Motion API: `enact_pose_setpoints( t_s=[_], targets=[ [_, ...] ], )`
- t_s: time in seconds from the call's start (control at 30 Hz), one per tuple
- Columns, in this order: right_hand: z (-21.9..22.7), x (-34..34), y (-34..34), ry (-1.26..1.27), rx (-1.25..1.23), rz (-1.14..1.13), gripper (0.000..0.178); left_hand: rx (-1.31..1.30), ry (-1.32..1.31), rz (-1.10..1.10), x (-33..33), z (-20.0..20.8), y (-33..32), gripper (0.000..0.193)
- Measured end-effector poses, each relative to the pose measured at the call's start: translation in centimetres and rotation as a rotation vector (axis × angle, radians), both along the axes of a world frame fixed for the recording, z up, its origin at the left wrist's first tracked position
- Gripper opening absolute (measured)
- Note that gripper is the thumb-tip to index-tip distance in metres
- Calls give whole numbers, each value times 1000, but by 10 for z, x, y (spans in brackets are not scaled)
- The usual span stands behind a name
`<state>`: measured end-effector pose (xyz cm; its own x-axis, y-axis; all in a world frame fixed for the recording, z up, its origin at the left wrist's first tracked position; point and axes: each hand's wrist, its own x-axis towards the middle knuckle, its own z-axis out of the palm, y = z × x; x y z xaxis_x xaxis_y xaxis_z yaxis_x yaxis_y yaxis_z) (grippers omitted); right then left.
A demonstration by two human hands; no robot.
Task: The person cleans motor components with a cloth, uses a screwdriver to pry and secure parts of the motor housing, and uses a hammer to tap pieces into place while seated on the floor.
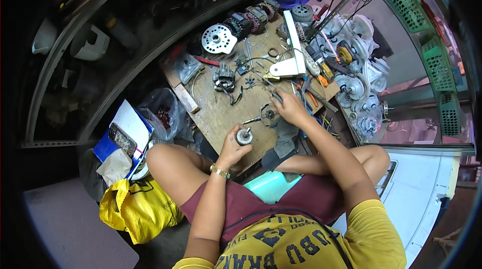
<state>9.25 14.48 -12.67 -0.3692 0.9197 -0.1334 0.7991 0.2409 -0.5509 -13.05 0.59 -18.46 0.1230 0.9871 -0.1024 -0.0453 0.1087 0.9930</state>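
My left hand [235, 147] is wrapped round a short metal cylinder [244, 136] with a thin shaft sticking out of its end, held above the near edge of the wooden work board [206, 131]. Over the board's right half, my right hand [291, 107] grips a slim dark-handled tool [276, 97], pointing away from me; its exact kind is unclear. Close by the right hand lies a round dark metal frame [269, 112]. Farther off sits a small motor [223, 78] with wires. A grey cloth [285, 141] hangs below the right hand.
A white bracket-shaped arm [296, 50] stands across the board's right side. Pliers [312, 90] and other hand tools lie beside it. A perforated white disc [219, 39] and several motor coils are at the back. Clear plastic parts [359, 88] pile up right; a yellow bag [138, 209] sits left.
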Motion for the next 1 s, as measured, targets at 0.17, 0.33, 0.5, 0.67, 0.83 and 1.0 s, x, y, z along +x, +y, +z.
enact_pose_setpoints(
  t_s=[0.17, 0.33, 0.5, 0.67, 0.83, 1.0],
  targets=[
    [-35, -14, 79, -110, 56, -153, 38, -157, -206, 116, 11, -4, 13, 40],
    [-32, -42, 118, -349, -122, -168, 41, -245, -427, 196, 0, -2, 11, 38],
    [-40, -26, 128, -343, -72, -149, 49, -323, -674, 183, 0, 10, 17, 46],
    [-32, -36, 122, -344, -160, -214, 54, -309, -787, 187, -4, 10, 10, 46],
    [-43, -24, 92, -317, -263, -217, 64, -284, -818, 150, 4, 14, 15, 49],
    [-5, -37, 56, -458, 29, -37, 58, -286, -807, 164, 2, 9, 11, 50]
  ],
)
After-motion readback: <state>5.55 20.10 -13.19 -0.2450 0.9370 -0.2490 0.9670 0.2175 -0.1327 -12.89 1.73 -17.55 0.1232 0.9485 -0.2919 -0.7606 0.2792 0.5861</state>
